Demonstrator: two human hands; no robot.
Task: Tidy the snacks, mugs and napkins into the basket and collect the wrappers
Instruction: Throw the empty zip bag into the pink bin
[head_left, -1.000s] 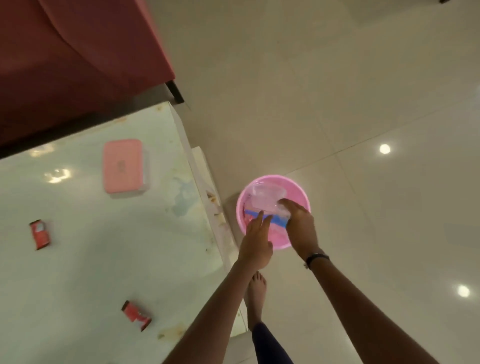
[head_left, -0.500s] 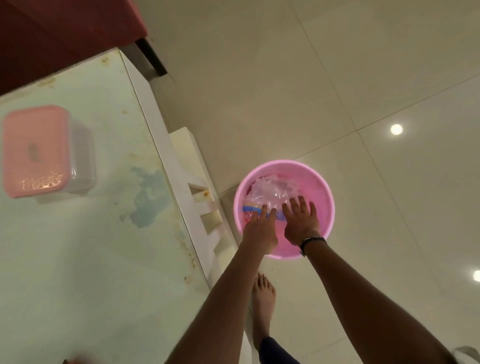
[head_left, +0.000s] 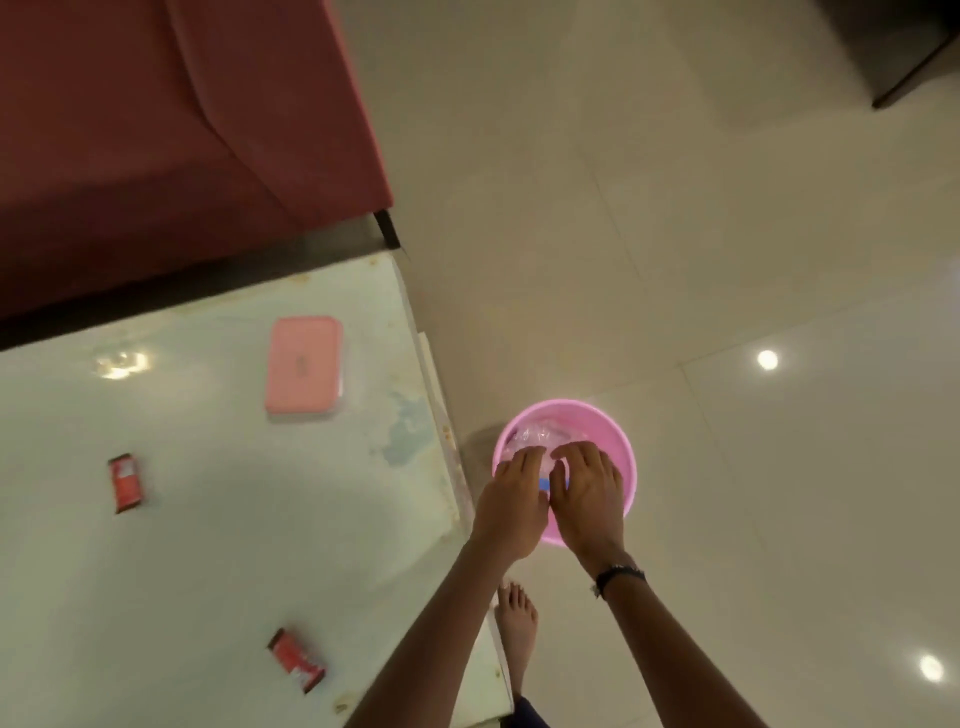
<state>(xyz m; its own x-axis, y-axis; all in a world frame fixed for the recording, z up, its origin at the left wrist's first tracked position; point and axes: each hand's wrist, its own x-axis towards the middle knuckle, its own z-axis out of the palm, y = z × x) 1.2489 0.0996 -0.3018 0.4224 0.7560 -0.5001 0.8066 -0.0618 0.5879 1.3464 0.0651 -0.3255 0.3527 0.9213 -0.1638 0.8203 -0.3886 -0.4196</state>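
A round pink basket (head_left: 621, 441) stands on the floor beside the table's corner. Inside it lies a clear plastic packet (head_left: 540, 434) with a blue strip (head_left: 544, 484). My left hand (head_left: 511, 501) and my right hand (head_left: 589, 493) hover side by side over the basket, palms down and fingers spread, with the fingertips on or just above the packet. Neither hand grips anything. Two red wrappers lie on the table, one (head_left: 124, 480) at the left and one (head_left: 296, 659) near the front.
The pale glass table (head_left: 234, 545) also holds a pink-lidded box (head_left: 304, 366). A red sofa (head_left: 156, 130) stands behind it. My bare foot (head_left: 517, 618) is on the glossy tiled floor (head_left: 727, 260). Dark furniture (head_left: 909, 47) fills the far right corner.
My right hand has let go of the clear packet, which now rests in the basket. Both hands have flattened over it. The view has swung back onto the table.
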